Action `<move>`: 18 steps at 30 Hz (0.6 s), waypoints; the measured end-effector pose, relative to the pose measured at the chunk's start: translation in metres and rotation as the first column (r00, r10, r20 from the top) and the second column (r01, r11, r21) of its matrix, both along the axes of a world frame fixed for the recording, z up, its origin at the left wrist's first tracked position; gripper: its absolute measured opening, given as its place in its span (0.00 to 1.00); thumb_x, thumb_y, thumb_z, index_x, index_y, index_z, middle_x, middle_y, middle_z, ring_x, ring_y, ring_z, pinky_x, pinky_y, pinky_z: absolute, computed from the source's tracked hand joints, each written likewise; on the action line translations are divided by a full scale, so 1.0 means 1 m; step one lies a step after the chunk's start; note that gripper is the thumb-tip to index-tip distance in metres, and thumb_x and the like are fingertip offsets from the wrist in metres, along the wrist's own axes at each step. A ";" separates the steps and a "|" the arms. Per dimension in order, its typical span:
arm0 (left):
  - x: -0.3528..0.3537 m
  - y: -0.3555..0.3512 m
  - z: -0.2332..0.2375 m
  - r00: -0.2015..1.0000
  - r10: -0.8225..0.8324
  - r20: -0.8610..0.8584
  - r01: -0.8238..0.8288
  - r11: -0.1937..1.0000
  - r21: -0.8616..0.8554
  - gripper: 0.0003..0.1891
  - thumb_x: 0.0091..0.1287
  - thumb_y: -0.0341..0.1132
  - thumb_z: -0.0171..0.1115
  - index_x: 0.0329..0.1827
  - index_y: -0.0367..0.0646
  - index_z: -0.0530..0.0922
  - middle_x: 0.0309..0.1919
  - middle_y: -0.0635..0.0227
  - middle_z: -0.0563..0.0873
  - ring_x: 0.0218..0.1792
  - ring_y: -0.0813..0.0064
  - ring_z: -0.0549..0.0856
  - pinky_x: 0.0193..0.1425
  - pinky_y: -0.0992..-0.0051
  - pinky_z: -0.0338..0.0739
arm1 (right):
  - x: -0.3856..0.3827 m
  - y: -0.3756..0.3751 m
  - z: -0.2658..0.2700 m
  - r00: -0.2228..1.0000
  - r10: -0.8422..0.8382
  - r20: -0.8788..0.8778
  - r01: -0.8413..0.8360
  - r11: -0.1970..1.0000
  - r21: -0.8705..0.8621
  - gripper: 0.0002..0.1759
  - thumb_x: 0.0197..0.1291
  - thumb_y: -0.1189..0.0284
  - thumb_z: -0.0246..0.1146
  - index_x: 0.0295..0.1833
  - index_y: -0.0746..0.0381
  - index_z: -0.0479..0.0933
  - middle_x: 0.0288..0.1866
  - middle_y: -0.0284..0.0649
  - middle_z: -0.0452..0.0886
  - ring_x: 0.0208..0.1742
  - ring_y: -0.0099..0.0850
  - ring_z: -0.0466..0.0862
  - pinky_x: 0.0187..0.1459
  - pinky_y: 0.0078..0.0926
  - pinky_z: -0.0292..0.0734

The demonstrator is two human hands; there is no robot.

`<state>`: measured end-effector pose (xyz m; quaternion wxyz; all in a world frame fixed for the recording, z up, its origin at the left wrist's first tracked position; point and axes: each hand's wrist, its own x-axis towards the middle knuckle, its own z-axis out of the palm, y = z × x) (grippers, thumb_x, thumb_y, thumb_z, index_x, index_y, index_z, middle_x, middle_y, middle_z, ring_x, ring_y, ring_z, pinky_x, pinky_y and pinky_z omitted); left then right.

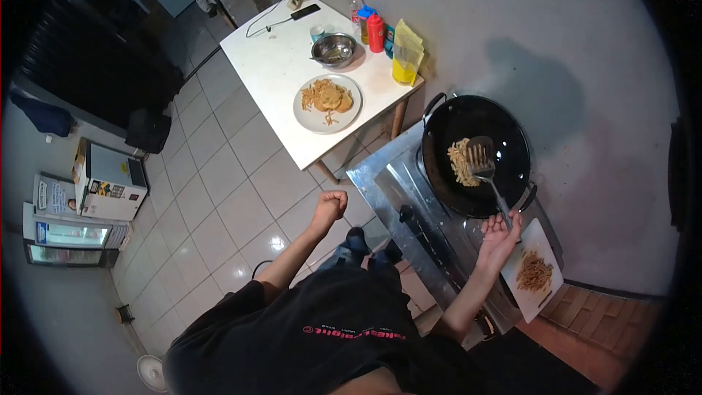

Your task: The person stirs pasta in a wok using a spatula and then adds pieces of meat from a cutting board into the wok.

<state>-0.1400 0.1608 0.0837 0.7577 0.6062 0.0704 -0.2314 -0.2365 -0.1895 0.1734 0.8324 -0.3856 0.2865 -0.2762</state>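
In the head view my right hand point(499, 240) holds the handle of a slotted spatula point(481, 164), palm turned up. The spatula's head rests inside a black wok point(504, 128) on the stove, against a small heap of pale food strips point(460, 162). My left hand point(330, 207) is curled into a fist in the air over the floor, left of the stove, with nothing visible in it. Below the wok's near handle, a white cutting board point(528, 306) carries a pile of browned, shredded food point(534, 272).
A white table point(267, 77) bears a plate point(301, 115) of fried food, a steel bowl point(334, 51), a red squeeze bottle point(375, 33), a yellow pouch point(408, 55) and a phone point(306, 12). The metal stove point(387, 168) stands against the wall.
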 end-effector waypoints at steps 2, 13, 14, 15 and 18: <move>0.005 0.012 -0.009 0.999 -0.041 0.020 0.041 0.999 0.008 0.09 0.46 0.20 0.41 0.15 0.43 0.65 0.12 0.77 0.63 0.13 0.86 0.58 0.17 0.80 0.47 | 0.002 0.009 -0.003 0.999 -0.009 0.039 0.008 1.000 0.020 0.12 0.68 0.56 0.56 0.48 0.51 0.68 0.33 0.31 0.66 0.34 0.24 0.69 0.33 0.22 0.64; 0.015 0.026 -0.016 0.997 -0.069 0.027 0.071 0.993 -0.094 0.09 0.47 0.19 0.39 0.15 0.42 0.66 0.12 0.77 0.64 0.12 0.86 0.58 0.16 0.80 0.47 | 0.008 0.032 0.044 0.996 0.072 -0.046 -0.083 0.944 -0.321 0.12 0.72 0.61 0.54 0.48 0.59 0.69 0.32 0.33 0.67 0.32 0.22 0.70 0.32 0.21 0.67; 0.016 0.027 -0.023 0.996 -0.082 0.035 0.085 0.991 -0.100 0.09 0.47 0.19 0.39 0.15 0.42 0.66 0.12 0.77 0.64 0.12 0.86 0.58 0.16 0.80 0.47 | 0.008 0.030 0.049 0.992 0.106 -0.066 -0.122 0.925 -0.360 0.13 0.73 0.60 0.54 0.48 0.60 0.70 0.32 0.32 0.68 0.33 0.22 0.70 0.33 0.21 0.68; 0.014 0.026 -0.022 0.995 -0.098 0.012 0.098 0.992 -0.079 0.09 0.48 0.19 0.40 0.15 0.43 0.66 0.12 0.76 0.65 0.12 0.85 0.60 0.16 0.80 0.49 | 0.009 0.026 0.049 0.989 0.137 -0.048 -0.145 0.922 -0.359 0.15 0.73 0.59 0.54 0.47 0.61 0.70 0.33 0.34 0.69 0.34 0.23 0.73 0.34 0.21 0.70; 0.007 0.012 -0.022 0.991 -0.136 0.009 0.137 0.990 -0.034 0.09 0.48 0.20 0.40 0.16 0.42 0.66 0.12 0.75 0.66 0.13 0.85 0.62 0.17 0.80 0.52 | 0.006 0.019 0.054 0.979 0.202 -0.039 -0.205 0.937 -0.282 0.14 0.73 0.60 0.55 0.48 0.61 0.70 0.34 0.36 0.71 0.35 0.24 0.75 0.34 0.22 0.72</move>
